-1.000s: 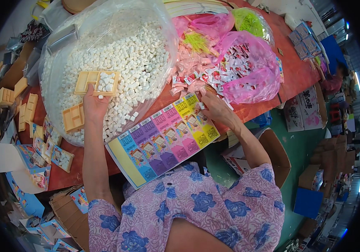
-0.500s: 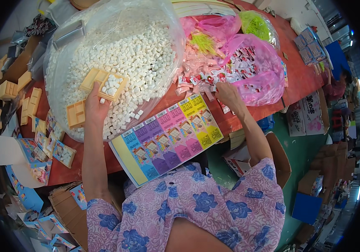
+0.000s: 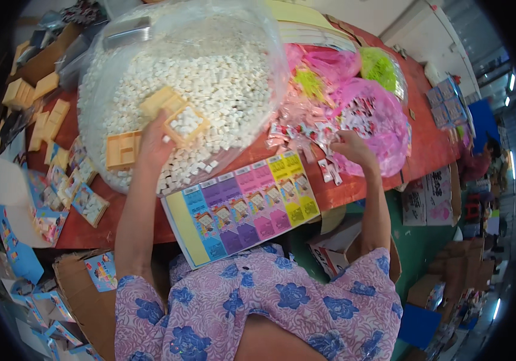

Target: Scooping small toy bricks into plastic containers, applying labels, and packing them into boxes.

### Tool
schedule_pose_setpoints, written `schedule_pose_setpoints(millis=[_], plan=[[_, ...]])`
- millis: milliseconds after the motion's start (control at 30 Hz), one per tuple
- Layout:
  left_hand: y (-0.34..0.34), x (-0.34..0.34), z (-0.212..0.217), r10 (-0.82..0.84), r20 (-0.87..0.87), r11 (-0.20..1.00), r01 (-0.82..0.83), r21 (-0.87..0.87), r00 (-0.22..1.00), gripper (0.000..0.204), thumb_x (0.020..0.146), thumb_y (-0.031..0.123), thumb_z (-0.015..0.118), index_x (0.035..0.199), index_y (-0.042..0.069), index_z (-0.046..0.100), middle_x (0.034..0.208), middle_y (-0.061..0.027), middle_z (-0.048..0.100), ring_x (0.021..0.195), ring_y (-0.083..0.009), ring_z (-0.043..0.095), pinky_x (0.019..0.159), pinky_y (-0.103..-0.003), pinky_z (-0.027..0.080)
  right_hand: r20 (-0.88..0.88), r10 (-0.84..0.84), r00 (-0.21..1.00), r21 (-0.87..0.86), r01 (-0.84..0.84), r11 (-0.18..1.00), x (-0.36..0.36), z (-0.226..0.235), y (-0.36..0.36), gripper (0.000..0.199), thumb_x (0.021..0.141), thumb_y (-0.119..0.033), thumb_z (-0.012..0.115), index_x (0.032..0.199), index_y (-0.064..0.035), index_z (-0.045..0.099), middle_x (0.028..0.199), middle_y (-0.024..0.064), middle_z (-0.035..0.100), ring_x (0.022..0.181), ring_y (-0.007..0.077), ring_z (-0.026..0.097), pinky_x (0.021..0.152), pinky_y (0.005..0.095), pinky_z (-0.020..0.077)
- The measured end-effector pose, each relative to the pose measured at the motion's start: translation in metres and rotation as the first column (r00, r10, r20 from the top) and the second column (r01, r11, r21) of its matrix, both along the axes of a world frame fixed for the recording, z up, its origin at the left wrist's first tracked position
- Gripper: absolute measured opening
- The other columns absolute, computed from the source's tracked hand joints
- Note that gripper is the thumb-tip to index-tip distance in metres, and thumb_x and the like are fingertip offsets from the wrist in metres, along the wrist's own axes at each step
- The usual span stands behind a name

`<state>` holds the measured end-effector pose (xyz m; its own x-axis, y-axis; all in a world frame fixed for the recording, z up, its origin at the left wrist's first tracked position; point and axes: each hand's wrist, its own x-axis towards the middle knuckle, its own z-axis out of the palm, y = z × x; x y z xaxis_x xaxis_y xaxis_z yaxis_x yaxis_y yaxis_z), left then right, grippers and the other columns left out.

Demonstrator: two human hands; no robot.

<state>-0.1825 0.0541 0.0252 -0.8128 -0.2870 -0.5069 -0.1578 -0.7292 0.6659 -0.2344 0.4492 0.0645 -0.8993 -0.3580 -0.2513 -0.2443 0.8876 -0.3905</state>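
Note:
My left hand (image 3: 155, 143) grips a cream-coloured compartment tray (image 3: 163, 100), tilted over a big heap of small white cubes (image 3: 222, 81). White cubes fill the tray's nearer compartment. A single cube shows by my left fingers. Over at the right, my right hand (image 3: 357, 151) is closed, fingertips bent together, beside small white-and-red sachets (image 3: 306, 130). Whatever those fingers hold, if anything, is hidden. More sachets spill from a pink plastic bag (image 3: 389, 155) just past that hand. A second cream tray (image 3: 122, 150) rests on the heap's left edge.
A multicoloured printed sheet (image 3: 240, 212) lies at the red table's (image 3: 429, 147) front edge. Clear plastic sheeting (image 3: 277, 66) surrounds the cubes. Cream trays (image 3: 57, 119) and filled packs (image 3: 89, 204) sit at left. A bag of green pieces (image 3: 379, 69) stands far right. Cardboard boxes (image 3: 432, 195) stand beyond the table.
The view has shifted, so the table's contents sit differently in the picture. My right hand has drawn back slightly from the sachet pile. My left hand keeps hold of the tray.

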Motion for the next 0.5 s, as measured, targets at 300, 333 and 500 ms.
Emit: schedule_pose_setpoints(millis=[300, 333, 500], plan=[[0.011, -0.006, -0.032, -0.211, -0.155, 0.976, 0.216, 0.014, 0.965, 0.031, 0.08, 0.016, 0.052, 0.108, 0.007, 0.044, 0.1, -0.0059, 0.052, 0.091, -0.0182, 0.053, 0.077, -0.034, 0.046, -0.176, 0.374, 0.91, -0.216, -0.407, 0.888, -0.042, 0.018, -0.179, 0.029, 0.074, -0.025, 0.052, 0.066, 0.0032, 0.048, 0.054, 0.0132, 0.045, 0.05, 0.0183, 0.043, 0.05, 0.0339, 0.0359], [0.01, -0.005, -0.032, -0.265, -0.223, 0.96, 0.279, 0.033, 0.938, 0.031, 0.08, 0.015, 0.051, 0.109, 0.007, 0.043, 0.101, -0.0062, 0.052, 0.092, -0.0183, 0.052, 0.077, -0.034, 0.046, -0.259, 0.444, 0.858, -0.192, -0.496, 0.847, -0.05, 0.014, -0.202, 0.03, 0.073, -0.026, 0.052, 0.067, 0.0029, 0.05, 0.056, 0.0158, 0.047, 0.052, 0.0235, 0.045, 0.051, 0.0355, 0.037], [0.018, -0.004, -0.017, -0.362, -0.248, 0.923, 0.382, 0.036, 0.898, 0.035, 0.078, 0.012, 0.054, 0.111, 0.007, 0.042, 0.103, -0.0061, 0.052, 0.092, -0.0183, 0.053, 0.077, -0.034, 0.046, -0.262, 0.597, 0.758, 0.016, -0.616, 0.788, -0.073, 0.006, -0.267, 0.024, 0.065, -0.023, 0.052, 0.072, 0.0005, 0.055, 0.069, 0.0185, 0.056, 0.07, 0.0341, 0.053, 0.063, 0.0389, 0.0427]])
